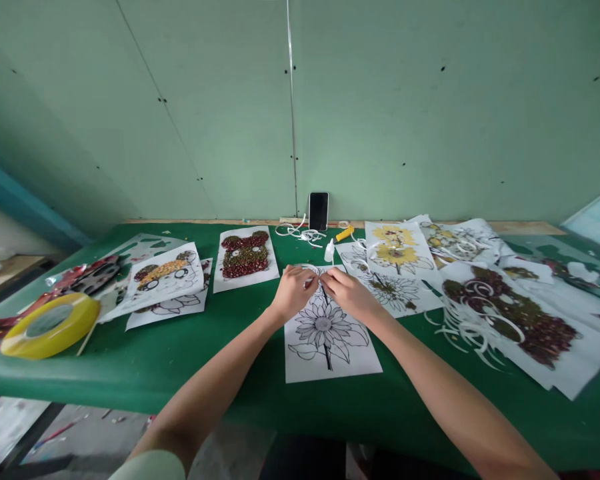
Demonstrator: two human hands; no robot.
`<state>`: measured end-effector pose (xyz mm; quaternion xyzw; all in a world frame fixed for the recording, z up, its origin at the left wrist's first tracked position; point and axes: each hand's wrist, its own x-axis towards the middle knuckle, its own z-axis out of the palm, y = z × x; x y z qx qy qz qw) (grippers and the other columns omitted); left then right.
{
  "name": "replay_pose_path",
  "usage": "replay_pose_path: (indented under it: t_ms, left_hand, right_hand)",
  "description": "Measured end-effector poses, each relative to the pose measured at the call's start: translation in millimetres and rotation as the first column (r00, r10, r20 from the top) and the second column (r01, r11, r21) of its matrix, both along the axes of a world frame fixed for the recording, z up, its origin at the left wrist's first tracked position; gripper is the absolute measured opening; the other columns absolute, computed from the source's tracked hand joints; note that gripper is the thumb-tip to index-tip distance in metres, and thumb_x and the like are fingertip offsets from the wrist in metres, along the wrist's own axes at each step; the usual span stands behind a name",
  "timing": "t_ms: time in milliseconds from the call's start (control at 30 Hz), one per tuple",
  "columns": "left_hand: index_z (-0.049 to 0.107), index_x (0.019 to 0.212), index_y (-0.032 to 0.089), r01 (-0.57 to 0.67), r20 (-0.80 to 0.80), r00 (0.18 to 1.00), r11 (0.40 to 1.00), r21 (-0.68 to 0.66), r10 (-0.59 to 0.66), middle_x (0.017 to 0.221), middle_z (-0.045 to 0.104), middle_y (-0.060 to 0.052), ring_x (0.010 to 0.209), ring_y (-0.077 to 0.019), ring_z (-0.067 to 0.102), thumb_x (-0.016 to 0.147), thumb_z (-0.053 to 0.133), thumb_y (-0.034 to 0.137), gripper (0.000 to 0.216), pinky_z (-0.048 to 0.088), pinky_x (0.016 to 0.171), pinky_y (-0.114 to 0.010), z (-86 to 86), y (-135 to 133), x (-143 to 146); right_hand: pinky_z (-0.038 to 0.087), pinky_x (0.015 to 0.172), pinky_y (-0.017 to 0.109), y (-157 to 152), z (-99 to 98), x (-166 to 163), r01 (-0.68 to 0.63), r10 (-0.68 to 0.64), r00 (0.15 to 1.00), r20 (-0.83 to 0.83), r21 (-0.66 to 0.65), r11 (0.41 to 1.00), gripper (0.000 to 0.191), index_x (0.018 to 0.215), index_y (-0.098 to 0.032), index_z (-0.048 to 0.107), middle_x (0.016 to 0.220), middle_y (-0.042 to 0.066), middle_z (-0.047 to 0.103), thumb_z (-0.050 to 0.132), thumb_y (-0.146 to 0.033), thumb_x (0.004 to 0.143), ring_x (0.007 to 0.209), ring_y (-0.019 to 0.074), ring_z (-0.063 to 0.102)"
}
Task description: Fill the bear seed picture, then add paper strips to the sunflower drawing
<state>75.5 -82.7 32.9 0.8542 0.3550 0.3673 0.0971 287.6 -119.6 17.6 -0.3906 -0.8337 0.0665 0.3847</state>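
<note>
A white sheet with a black line drawing of sunflowers (323, 331) lies flat in front of me. Over its upper part, my left hand (295, 291) and my right hand (349, 291) come close together with fingers bent in a pinch. Whatever lies between the fingertips is too small and hidden to name. A pale curl shows just above the fingers. Beyond my right hand stands a small white glue bottle (329, 251). Another flower sheet (395, 291), with some dark filling at its centre, lies right of my right hand.
At the left are a yellow tape roll (83, 319) and stacked drawings (167, 277). A bean-covered picture (245, 259) lies behind my left hand. A phone (319, 211) leans on the wall. Paper strips (467, 327) and bean-filled sheets (540, 327) cover the right.
</note>
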Motion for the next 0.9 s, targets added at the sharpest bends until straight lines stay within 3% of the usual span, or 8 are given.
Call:
replay_pose_path:
  t_ms: [400,633,800,900]
  left_hand:
    - [0.061,0.079,0.021,0.041,-0.202,0.979,0.984,0.172,-0.005,0.078,0.069,-0.005,0.084,-0.0225,0.066,0.106,0.053,0.017,0.029,0.043,0.087,-0.038,0.1,-2.1,4.7]
    - [0.066,0.089,0.020,0.049,-0.113,0.993,0.996,0.075,-0.040,0.081,0.071,-0.002,0.082,-0.0195,0.067,0.106,0.056,0.018,0.020,0.043,0.086,-0.036,5.0,-0.1,3.0]
    - [0.072,0.101,0.018,0.135,-0.126,0.983,0.991,-0.021,-0.136,0.087,0.076,-0.004,0.078,-0.0178,0.068,0.110,0.051,0.025,0.024,0.046,0.086,-0.036,8.7,8.7,-6.4]
    - [0.073,0.103,0.018,0.161,-0.156,0.974,0.987,-0.019,-0.162,0.088,0.077,-0.005,0.079,-0.0184,0.069,0.113,0.048,0.028,0.029,0.049,0.088,-0.037,9.5,12.3,-10.1]
  right_hand:
    - [0.057,0.068,0.038,6.7,8.3,8.8,-0.096,0.090,0.994,-0.061,-0.111,0.989,0.026,0.098,-0.026,0.076,0.098,0.008,0.066,0.054,-0.029,0.111,0.076,0.0204,0.067]
    - [0.053,0.064,0.034,9.3,14.5,11.4,-0.084,0.028,0.972,-0.232,-0.239,0.967,0.020,0.100,-0.024,0.078,0.096,0.006,0.072,0.063,-0.035,0.107,0.072,0.0175,0.064]
    - [0.050,0.069,0.031,9.6,5.3,6.3,0.033,-0.074,0.982,-0.172,-0.229,0.973,0.015,0.099,-0.022,0.073,0.092,0.005,0.069,0.064,-0.032,0.106,0.075,0.0171,0.062]
    - [0.050,0.068,0.031,9.4,0.6,4.7,0.058,-0.091,0.985,-0.146,-0.219,0.974,0.013,0.112,-0.023,0.072,0.094,0.005,0.068,0.061,-0.030,0.107,0.074,0.0172,0.061]
